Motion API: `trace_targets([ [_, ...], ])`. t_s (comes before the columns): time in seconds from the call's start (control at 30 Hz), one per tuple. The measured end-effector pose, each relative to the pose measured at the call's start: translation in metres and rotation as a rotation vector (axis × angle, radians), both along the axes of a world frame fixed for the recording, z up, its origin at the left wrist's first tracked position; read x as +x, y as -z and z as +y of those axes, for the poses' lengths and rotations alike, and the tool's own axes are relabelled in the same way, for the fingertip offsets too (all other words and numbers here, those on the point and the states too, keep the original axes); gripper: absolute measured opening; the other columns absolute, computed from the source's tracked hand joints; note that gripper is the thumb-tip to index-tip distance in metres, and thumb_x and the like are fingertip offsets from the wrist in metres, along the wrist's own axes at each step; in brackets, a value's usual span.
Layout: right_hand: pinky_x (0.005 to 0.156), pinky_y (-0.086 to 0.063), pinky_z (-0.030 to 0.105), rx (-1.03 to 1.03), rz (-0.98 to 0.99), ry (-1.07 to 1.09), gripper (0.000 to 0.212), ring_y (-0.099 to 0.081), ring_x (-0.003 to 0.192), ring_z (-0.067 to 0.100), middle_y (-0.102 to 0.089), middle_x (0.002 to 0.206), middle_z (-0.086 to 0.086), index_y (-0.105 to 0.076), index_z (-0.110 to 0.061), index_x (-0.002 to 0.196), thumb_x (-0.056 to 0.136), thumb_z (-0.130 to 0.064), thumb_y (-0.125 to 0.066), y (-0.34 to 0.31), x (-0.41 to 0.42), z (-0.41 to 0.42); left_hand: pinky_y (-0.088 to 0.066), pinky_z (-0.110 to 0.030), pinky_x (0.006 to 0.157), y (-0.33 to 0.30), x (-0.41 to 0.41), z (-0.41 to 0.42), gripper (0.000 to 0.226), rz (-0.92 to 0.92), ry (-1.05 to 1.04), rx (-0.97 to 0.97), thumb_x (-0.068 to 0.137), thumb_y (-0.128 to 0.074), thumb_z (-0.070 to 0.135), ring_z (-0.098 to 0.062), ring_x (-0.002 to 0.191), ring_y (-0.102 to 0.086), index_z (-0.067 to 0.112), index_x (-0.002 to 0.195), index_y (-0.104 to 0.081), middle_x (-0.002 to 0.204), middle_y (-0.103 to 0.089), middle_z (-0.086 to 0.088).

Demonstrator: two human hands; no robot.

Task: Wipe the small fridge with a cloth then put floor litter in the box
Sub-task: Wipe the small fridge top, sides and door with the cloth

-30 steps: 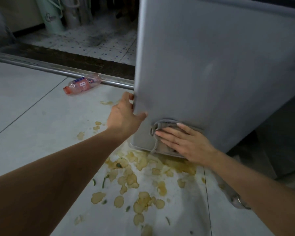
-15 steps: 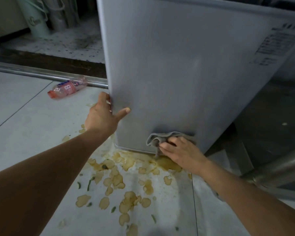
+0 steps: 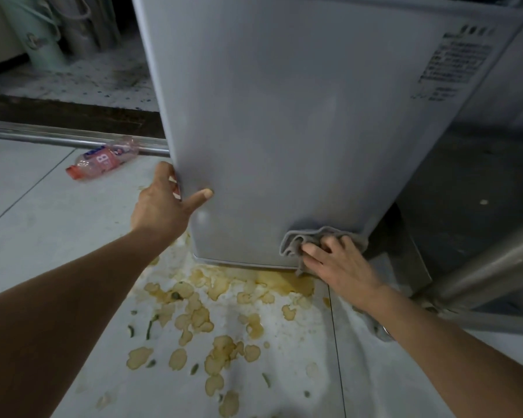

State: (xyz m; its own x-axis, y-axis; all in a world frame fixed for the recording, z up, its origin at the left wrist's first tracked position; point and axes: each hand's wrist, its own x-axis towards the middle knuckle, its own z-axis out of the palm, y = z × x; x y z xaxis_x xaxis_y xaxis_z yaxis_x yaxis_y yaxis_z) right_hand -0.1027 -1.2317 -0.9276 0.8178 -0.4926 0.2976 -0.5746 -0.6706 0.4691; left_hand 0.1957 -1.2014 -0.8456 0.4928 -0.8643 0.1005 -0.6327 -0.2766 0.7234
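Observation:
The small grey fridge (image 3: 284,116) stands in front of me on the pale tiled floor. My left hand (image 3: 163,203) grips its lower left edge, thumb on the side panel and fingers round the corner. My right hand (image 3: 338,263) presses a bunched grey cloth (image 3: 302,236) against the bottom right of the same panel, fingers bent over it. Yellowish chip-like scraps (image 3: 212,321) and a wet yellow stain (image 3: 284,283) litter the floor below the fridge. A pink plastic bottle (image 3: 103,161) lies on its side at the left. No box is in view.
A metal door rail (image 3: 58,138) crosses the floor behind the bottle, with a patterned floor and pale green containers (image 3: 40,40) beyond. A metal tube or leg (image 3: 480,267) slants at the right, beside a dark floor area. A label is printed on the fridge's upper right (image 3: 453,61).
My right hand has slid the cloth rightward along the bottom of the panel toward the right corner. The left hand keeps its grip on the left edge. The view has shifted slightly.

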Motion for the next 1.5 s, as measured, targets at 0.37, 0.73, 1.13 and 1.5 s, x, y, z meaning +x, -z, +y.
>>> trace_targets([
  [0.37,0.071,-0.047,0.041,-0.246,-0.71,0.322,0.023,-0.037,0.092,0.032,-0.031,0.115,0.009,-0.044,-0.017,0.104,0.088,-0.002,-0.036,-0.03,-0.005,-0.01,-0.054,-0.044,0.073,0.01,0.002,-0.004,0.054,0.002,-0.027,-0.041,0.075,-0.067,0.053,-0.028,0.083,-0.063,0.026,0.112,-0.04,0.104,-0.055,0.001],
  [0.73,0.095,-0.043,0.04,0.089,-1.068,0.452,0.048,-0.044,0.11,0.041,-0.036,0.121,0.026,-0.049,-0.001,0.105,0.06,0.008,-0.064,-0.036,-0.005,0.001,-0.054,-0.051,0.078,0.006,-0.004,0.0,0.059,-0.011,-0.035,-0.024,0.076,-0.066,0.053,-0.033,0.09,-0.063,0.022,0.118,-0.039,0.119,-0.059,-0.01],
  [1.13,0.087,-0.044,0.042,0.297,-1.032,0.77,0.057,-0.045,0.11,0.042,-0.035,0.128,0.028,-0.037,0.005,0.113,0.065,0.004,-0.069,0.024,-0.002,-0.008,-0.053,-0.05,0.082,0.017,-0.008,0.001,0.057,-0.019,-0.042,-0.139,0.079,-0.065,0.051,-0.027,0.087,-0.064,0.019,0.118,-0.04,0.111,-0.061,-0.005],
  [1.5,0.098,-0.039,0.048,0.558,-1.206,1.186,0.071,-0.038,0.119,0.046,-0.029,0.137,0.028,-0.03,0.004,0.127,0.07,-0.001,-0.072,0.046,0.015,-0.016,-0.054,-0.045,0.078,0.02,-0.003,-0.002,0.055,-0.011,-0.019,-0.146,0.078,-0.067,0.049,-0.021,0.081,-0.062,0.021,0.116,-0.04,0.103,-0.056,0.006],
])
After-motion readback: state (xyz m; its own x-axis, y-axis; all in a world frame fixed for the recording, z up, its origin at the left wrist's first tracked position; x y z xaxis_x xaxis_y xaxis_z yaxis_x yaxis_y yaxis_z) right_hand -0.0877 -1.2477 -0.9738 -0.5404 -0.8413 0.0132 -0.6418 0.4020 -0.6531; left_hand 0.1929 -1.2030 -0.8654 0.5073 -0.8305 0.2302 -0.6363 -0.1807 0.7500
